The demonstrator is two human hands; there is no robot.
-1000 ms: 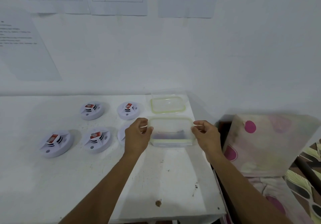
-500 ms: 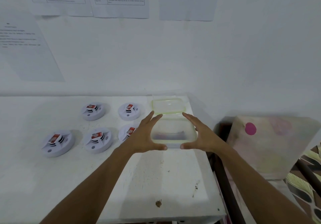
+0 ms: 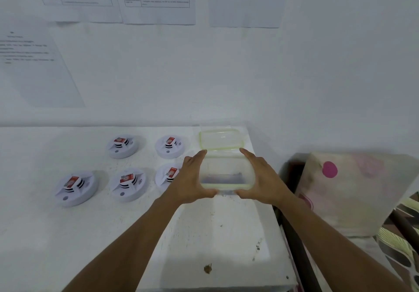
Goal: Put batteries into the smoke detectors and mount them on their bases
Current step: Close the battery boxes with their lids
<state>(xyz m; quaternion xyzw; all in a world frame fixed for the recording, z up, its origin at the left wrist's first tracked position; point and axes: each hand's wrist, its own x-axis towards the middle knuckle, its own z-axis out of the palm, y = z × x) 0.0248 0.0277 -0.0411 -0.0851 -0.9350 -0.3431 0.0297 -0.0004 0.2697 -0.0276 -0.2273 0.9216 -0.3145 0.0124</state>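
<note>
Five smoke detectors sit on the white table [image 3: 68, 235], left of the hands, in two rows. The back row has two: detector one [image 3: 122, 146] and detector two [image 3: 169, 146]. The front row has three: detector three [image 3: 76, 187], detector four [image 3: 128, 184] and detector five [image 3: 167, 174], whose right edge is hidden behind the left hand [image 3: 192, 178]. Each is a round white disc with dark vent slots and a red-and-white label on the raised centre; whether batteries are fitted cannot be told.

Near the table's right edge stands a clear box [image 3: 226, 174] with a pale green rim. Something dark lies at its bottom, too blurred to name. Just behind it lies its lid [image 3: 221, 140], also green-rimmed, flat on the table.

Both hands clasp the box by its sides. The left hand presses its flat, extended fingers along the left wall, thumb hooked under the near rim. The right hand [image 3: 263, 178] mirrors it on the right wall, fingers straight, thumb at the near edge.

Half a second ago the hands held the box the same way; a second ago their fingers were curled at its near corners. The detectors and lid lie as before. The spotted pillow [image 3: 351, 189] right of the table stays put.
</note>
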